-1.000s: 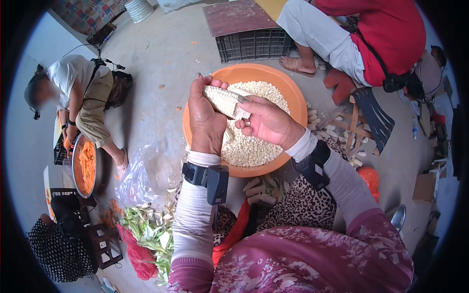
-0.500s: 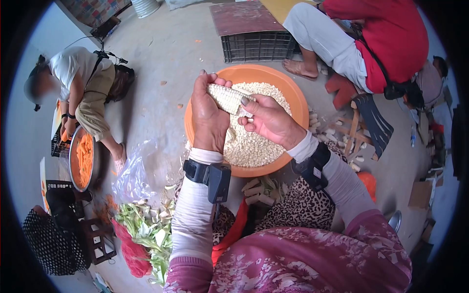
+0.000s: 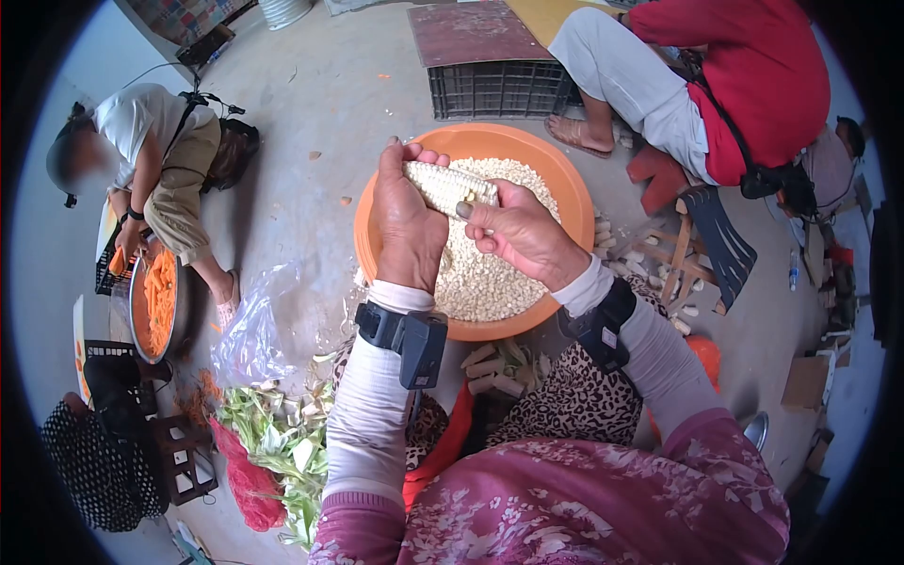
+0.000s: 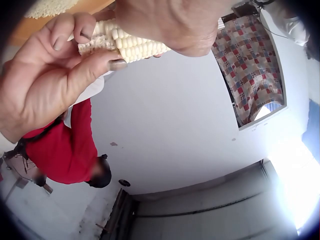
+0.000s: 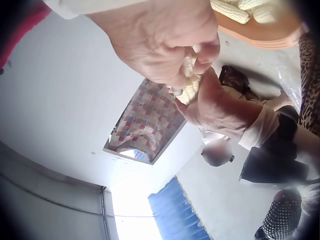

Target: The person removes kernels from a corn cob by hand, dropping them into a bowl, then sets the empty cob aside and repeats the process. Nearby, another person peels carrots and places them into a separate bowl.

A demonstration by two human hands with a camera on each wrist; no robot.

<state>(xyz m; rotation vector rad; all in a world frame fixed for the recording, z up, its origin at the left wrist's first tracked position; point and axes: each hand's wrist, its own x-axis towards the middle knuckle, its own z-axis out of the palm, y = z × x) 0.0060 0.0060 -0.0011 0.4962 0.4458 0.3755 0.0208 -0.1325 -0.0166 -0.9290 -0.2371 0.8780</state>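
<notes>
A pale ear of corn (image 3: 443, 186) is held over a wide orange basin (image 3: 570, 188) of loose white kernels (image 3: 490, 287). My left hand (image 3: 408, 226) grips one end, its fingers wrapped behind the ear. At the other end my right hand (image 3: 535, 237) pinches it, thumb pressing along the kernel rows. In the left wrist view, the ear (image 4: 135, 47) has a stripped patch beside the right thumb, with full rows next to it. The right wrist view shows the ear (image 5: 189, 93) between both hands, partly hidden by fingers.
Green husks (image 3: 273, 443) and a red mesh bag (image 3: 247, 480) lie at lower left, near a clear plastic bag (image 3: 254, 339). Bare cobs (image 3: 499, 372) lie before the basin. One person sits left by a bowl of carrots (image 3: 155, 301), another in red (image 3: 763, 94) at upper right.
My right thumb has shifted on the ear, and the ear has turned slightly in my hands. At left, the other person's hands have moved over the carrot bowl.
</notes>
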